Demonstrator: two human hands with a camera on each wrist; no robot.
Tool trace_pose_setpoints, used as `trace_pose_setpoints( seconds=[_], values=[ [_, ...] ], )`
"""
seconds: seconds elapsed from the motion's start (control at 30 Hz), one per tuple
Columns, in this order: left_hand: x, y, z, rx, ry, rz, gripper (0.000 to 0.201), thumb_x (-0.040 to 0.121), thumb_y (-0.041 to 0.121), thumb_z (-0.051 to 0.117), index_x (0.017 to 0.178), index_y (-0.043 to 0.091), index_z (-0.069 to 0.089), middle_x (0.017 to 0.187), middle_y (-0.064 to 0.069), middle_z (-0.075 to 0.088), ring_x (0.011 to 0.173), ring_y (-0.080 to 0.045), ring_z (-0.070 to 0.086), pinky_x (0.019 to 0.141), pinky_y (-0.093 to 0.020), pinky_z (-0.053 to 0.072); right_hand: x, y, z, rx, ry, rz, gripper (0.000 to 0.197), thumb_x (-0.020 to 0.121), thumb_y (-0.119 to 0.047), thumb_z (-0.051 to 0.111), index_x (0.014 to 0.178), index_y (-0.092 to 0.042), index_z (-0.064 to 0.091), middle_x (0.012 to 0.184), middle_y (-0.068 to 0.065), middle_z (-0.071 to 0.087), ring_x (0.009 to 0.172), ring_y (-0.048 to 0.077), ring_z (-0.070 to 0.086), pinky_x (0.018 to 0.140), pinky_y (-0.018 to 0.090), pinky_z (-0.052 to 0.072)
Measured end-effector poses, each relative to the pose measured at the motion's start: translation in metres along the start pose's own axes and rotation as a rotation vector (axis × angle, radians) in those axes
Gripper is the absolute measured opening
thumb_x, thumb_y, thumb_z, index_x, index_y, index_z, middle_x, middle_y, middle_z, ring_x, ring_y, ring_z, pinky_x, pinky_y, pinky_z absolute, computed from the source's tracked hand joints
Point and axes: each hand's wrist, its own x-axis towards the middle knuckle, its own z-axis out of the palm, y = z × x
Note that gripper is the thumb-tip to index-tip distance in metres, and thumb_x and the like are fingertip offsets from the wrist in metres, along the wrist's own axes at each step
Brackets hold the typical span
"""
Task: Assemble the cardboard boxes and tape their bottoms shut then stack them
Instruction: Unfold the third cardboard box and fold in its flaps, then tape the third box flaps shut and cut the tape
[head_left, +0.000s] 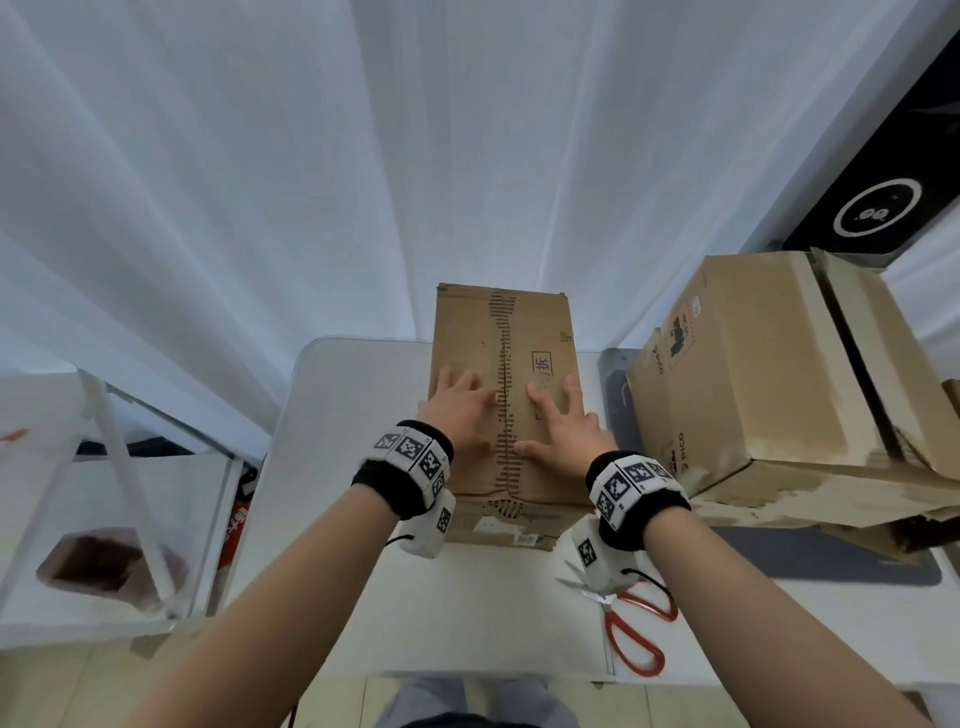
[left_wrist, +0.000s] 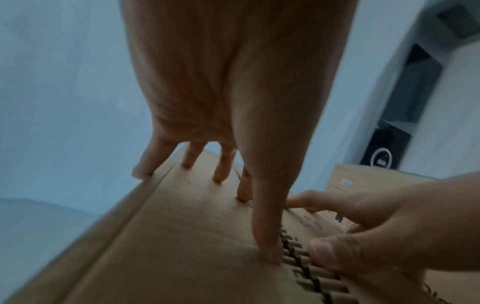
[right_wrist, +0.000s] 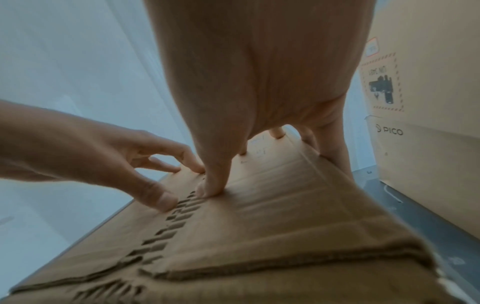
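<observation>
While both hands press flat on the upturned box on the desk, the head view shows the weak point under the fingers: the two flaps meet along a torn, ragged seam with no tape that I can make out. The left hand lies just left of that seam and the right hand just right of it, fingers spread and straight, gripping nothing. If either hand lifts before tape goes on, the flaps will likely spring up. Beyond the right fingers stands one larger box on top of another cardboard piece, well clear of the fingertips; below the right wrist lies one pair of red scissors. No tape roll shows, so reaching for one means letting go.

In the left wrist view, the left fingers stand splayed on the cardboard, thumb tip right at the seam, the right hand opposite. Hard pressure here could cave the chewed edges inward.

In the right wrist view, the right fingers press beside the seam; the near edge looks frayed, so tape may bond poorly.

Count: two hands, two boxes clearly, one pair of scissors.
</observation>
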Motion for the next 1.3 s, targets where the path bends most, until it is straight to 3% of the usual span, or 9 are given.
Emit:
trace_pose_setpoints(
  seconds=[0.23, 0.53, 0.73, 0.83, 0.93, 1.0, 1.07, 1.17, 1.3],
  values=[
    [0.006, 0.003, -0.005, 0.078, -0.033, -0.019, 0.086, 0.064, 0.045, 0.088, 0.134, 0.029, 0.042, 0.137, -0.001, 0.029, 0.134, -0.038, 0.021, 0.104, -0.06, 0.042, -0.018, 0.006, 0.003, -0.063, -0.154, -0.051, 0.142, 0.059, -0.057, 0.088, 0.153, -0.044, -0.018, 0.156, 0.007, -0.041, 0.148, 0.041, 0.016, 0.117, 0.055, 0.03],
    [0.013, -0.003, -0.004, 0.176, -0.05, 0.025, 0.106, 0.042, 0.082, 0.072, 0.13, 0.032, 0.038, 0.127, 0.002, 0.035, 0.129, -0.035, 0.033, 0.107, -0.06, 0.036, -0.011, 0.002, -0.003, -0.109, -0.171, -0.04, 0.147, 0.057, -0.058, 0.089, 0.154, -0.04, -0.02, 0.155, 0.012, -0.041, 0.147, 0.043, 0.019, 0.116, 0.053, 0.031],
    [0.001, 0.039, -0.007, 0.135, -0.036, -0.111, 0.102, 0.065, 0.078, 0.07, 0.143, 0.022, 0.035, 0.151, -0.009, 0.027, 0.14, -0.055, 0.02, 0.109, -0.072, 0.027, -0.013, 0.01, 0.003, -0.04, -0.119, -0.055, 0.147, 0.054, -0.059, 0.09, 0.156, -0.039, -0.013, 0.159, 0.006, -0.036, 0.147, 0.039, 0.024, 0.116, 0.051, 0.034],
    [0.001, 0.058, -0.01, 0.175, -0.075, -0.113, 0.112, 0.065, 0.067, 0.079, 0.147, 0.013, 0.026, 0.15, -0.015, 0.025, 0.141, -0.053, 0.021, 0.111, -0.071, 0.023, -0.019, 0.016, -0.002, 0.067, -0.002, -0.024, 0.115, 0.067, -0.058, 0.082, 0.156, -0.029, 0.016, 0.162, 0.007, 0.007, 0.132, 0.033, 0.047, 0.108, 0.045, 0.043],
    [0.004, 0.068, -0.018, 0.221, -0.117, -0.13, 0.123, 0.063, 0.069, 0.079, 0.153, 0.01, 0.018, 0.148, -0.017, 0.028, 0.14, -0.045, 0.029, 0.114, -0.07, 0.016, -0.019, 0.025, -0.008, 0.271, 0.261, 0.107, 0.044, 0.099, -0.043, 0.049, 0.129, -0.012, 0.041, 0.128, 0.014, 0.053, 0.104, 0.036, 0.061, 0.089, 0.047, 0.052],
    [0.008, 0.069, -0.018, 0.223, -0.13, -0.169, 0.127, 0.057, 0.071, 0.081, 0.151, 0.009, 0.022, 0.147, -0.017, 0.028, 0.139, -0.045, 0.032, 0.114, -0.069, 0.016, -0.02, 0.039, -0.002, 0.37, 0.27, 0.216, 0.024, 0.101, -0.025, 0.037, 0.119, -0.009, 0.041, 0.109, 0.016, 0.061, 0.087, 0.036, 0.066, 0.074, 0.05, 0.059],
    [0.012, 0.067, -0.014, 0.219, -0.131, -0.18, 0.126, 0.056, 0.071, 0.082, 0.15, 0.008, 0.025, 0.146, -0.017, 0.028, 0.139, -0.044, 0.033, 0.115, -0.068, 0.016, -0.024, 0.058, 0.01, 0.428, 0.134, 0.319, 0.022, 0.096, -0.009, 0.035, 0.115, -0.004, 0.045, 0.101, 0.017, 0.061, 0.076, 0.036, 0.07, 0.064, 0.049, 0.062],
    [0.012, 0.067, -0.014, 0.232, -0.13, -0.182, 0.124, 0.056, 0.071, 0.082, 0.149, 0.009, 0.027, 0.146, -0.017, 0.029, 0.14, -0.044, 0.033, 0.116, -0.067, 0.015, -0.033, 0.091, 0.036, 0.245, -0.029, 0.402, 0.027, 0.096, -0.006, 0.042, 0.116, 0.004, 0.057, 0.11, 0.02, 0.066, 0.094, 0.036, 0.069, 0.073, 0.035, 0.056],
    [0.011, 0.067, -0.014, 0.226, -0.128, -0.178, 0.122, 0.056, 0.07, 0.083, 0.147, 0.009, 0.029, 0.146, -0.017, 0.03, 0.14, -0.043, 0.033, 0.116, -0.066, 0.015, -0.036, 0.132, 0.075, 0.096, -0.174, 0.468, 0.03, 0.098, -0.014, 0.047, 0.121, 0.0, 0.06, 0.12, 0.017, 0.067, 0.106, 0.031, 0.067, 0.082, 0.033, 0.054]
  ],
)
